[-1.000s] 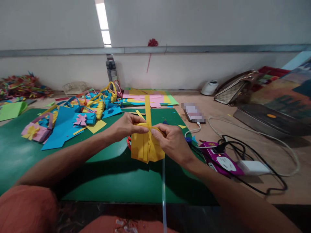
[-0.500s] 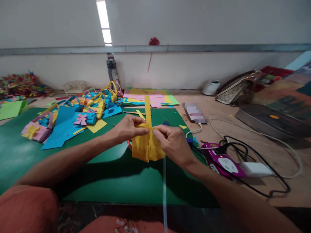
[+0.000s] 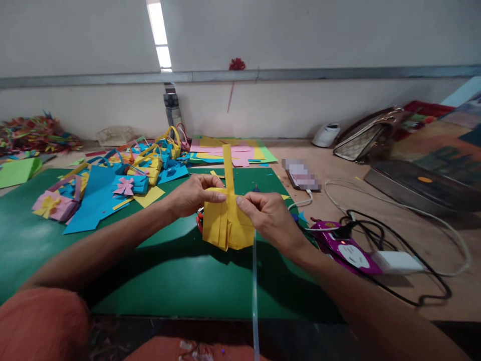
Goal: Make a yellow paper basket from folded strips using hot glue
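A folded yellow paper basket [image 3: 235, 228] is held up between both hands over the green mat [image 3: 165, 281]. From its top edge a yellow paper strip [image 3: 228, 168] stands upright. My left hand [image 3: 201, 194] pinches the upper left edge, thumb in front. At the upper right edge my right hand [image 3: 265, 213] pinches the paper between thumb and fingers. Behind the basket's left side, a red-handled tool [image 3: 200, 220] is partly hidden. A clear glue stick [image 3: 255, 301] slants down below the basket's right side, toward the mat's front edge.
Small paper baskets [image 3: 150, 165] and blue paper sheets [image 3: 90, 198] lie at left. Coloured sheets [image 3: 233, 150] are stacked behind. To the right are a phone [image 3: 300, 175], a purple power strip [image 3: 340, 245], cables, a bag [image 3: 370, 135] and a dark case [image 3: 421, 185].
Both hands stay pinched on the basket's top edge. The left hand has shifted slightly up and left, and the basket's front shows a little more.
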Demonstrator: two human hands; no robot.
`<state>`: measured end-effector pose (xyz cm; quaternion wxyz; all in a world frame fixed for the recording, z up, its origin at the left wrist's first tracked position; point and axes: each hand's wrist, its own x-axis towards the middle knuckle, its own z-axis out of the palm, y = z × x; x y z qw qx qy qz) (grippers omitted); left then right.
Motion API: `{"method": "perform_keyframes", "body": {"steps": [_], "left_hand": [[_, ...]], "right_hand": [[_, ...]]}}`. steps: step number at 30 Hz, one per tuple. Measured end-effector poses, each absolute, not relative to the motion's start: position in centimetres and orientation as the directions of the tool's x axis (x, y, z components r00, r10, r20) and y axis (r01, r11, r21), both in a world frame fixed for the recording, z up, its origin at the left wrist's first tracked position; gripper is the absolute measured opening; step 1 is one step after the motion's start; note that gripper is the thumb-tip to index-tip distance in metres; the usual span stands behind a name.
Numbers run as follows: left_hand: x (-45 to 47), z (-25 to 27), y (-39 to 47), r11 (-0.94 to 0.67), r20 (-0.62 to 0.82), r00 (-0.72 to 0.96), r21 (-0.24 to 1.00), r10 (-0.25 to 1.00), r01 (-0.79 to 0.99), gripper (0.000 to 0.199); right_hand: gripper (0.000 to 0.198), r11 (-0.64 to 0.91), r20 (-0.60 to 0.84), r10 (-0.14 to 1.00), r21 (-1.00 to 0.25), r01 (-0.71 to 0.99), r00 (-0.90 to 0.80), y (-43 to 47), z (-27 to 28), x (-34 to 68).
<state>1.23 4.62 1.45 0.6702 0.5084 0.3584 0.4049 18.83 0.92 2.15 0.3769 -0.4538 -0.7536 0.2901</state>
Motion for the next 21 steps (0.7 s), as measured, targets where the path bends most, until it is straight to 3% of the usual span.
{"method": "perform_keyframes", "body": {"steps": [6, 8, 10, 12, 14, 16, 18, 19, 21], "left_hand": [[1.1, 1.5, 4.7, 0.189, -0.103, 0.397, 0.965, 0.912, -0.184, 0.033], [0.9, 1.6, 4.7, 0.182, -0.105, 0.371, 0.967, 0.923, -0.180, 0.032], [0.5, 1.7, 4.7, 0.188, -0.125, 0.346, 0.970, 0.930, -0.154, 0.032], [0.2, 1.8, 4.7, 0.193, -0.140, 0.327, 0.972, 0.934, -0.134, 0.032], [-0.1, 1.8, 4.8, 0.196, -0.147, 0.321, 0.972, 0.936, -0.126, 0.033], [-0.3, 1.7, 4.9, 0.201, -0.149, 0.326, 0.971, 0.934, -0.133, 0.034], [-0.3, 1.7, 4.9, 0.208, -0.147, 0.343, 0.967, 0.928, -0.148, 0.034], [-0.3, 1.7, 4.9, 0.211, -0.144, 0.352, 0.964, 0.925, -0.160, 0.035], [-0.2, 1.8, 4.8, 0.215, -0.133, 0.373, 0.958, 0.918, -0.190, 0.036]], "right_hand": [[0.036, 0.433, 0.339, 0.895, -0.813, 0.389, -0.289, 1.3, 2.9, 19.6], [0.031, 0.432, 0.370, 0.898, -0.843, 0.321, -0.238, 2.0, 3.8, 20.5], [0.030, 0.452, 0.432, 0.891, -0.810, 0.373, -0.142, 2.7, 4.5, 21.6], [0.026, 0.455, 0.492, 0.865, -0.683, 0.572, -0.101, 3.3, 4.9, 22.6], [0.020, 0.402, 0.475, 0.863, -0.442, 0.802, -0.171, 3.5, 4.7, 23.2], [0.020, 0.312, 0.353, 0.901, -0.129, 0.941, -0.251, 3.3, 4.0, 23.6], [0.026, 0.239, 0.201, 0.944, 0.131, 0.962, -0.262, 2.9, 2.9, 23.9], [0.028, 0.230, 0.136, 0.957, 0.194, 0.954, -0.258, 2.8, 2.2, 24.0], [0.032, 0.227, 0.020, 0.971, 0.207, 0.952, -0.236, 2.7, 1.1, 24.4]]}}
